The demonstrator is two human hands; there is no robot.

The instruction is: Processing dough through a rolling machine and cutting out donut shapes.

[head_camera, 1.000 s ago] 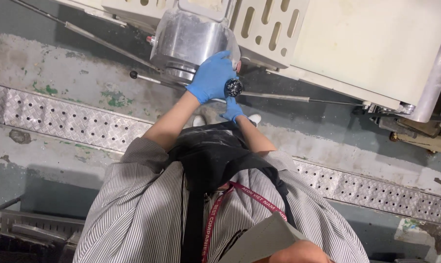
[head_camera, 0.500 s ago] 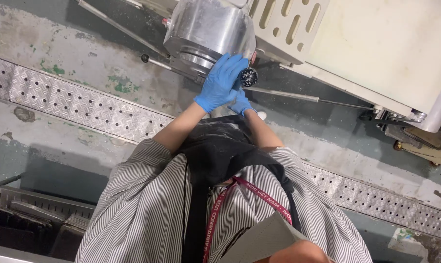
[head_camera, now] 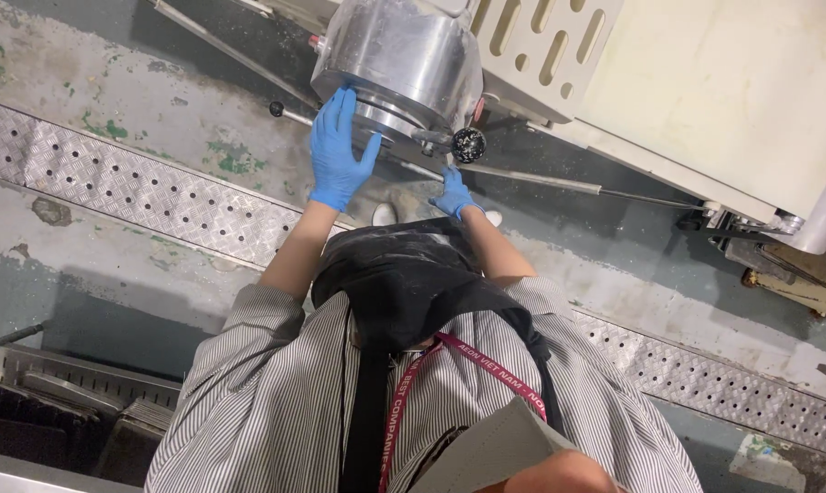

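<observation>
A shiny steel drum [head_camera: 404, 55] juts from a cream machine [head_camera: 723, 82] in front of me. My left hand [head_camera: 336, 153], in a blue glove, lies flat with fingers spread against the drum's lower left rim. My right hand [head_camera: 453, 194], also in a blue glove, is just under a black ball knob [head_camera: 468, 144] on a short lever at the drum's lower right. Its fingertips reach up to the lever stem, and its grip is hidden. I wear a striped shirt, a black apron and a red lanyard [head_camera: 413, 383].
Thin metal rods [head_camera: 541, 180] run along the machine's base over a worn concrete floor. A checker-plate drain cover [head_camera: 139, 192] crosses the floor diagonally. Dark metal trays [head_camera: 57, 411] sit at the lower left. More machine parts stand at the right edge [head_camera: 787, 265].
My left hand has left the black knob and moved left onto the drum's rim, opening flat. The knob now shows, with my right hand below it. The view has shifted.
</observation>
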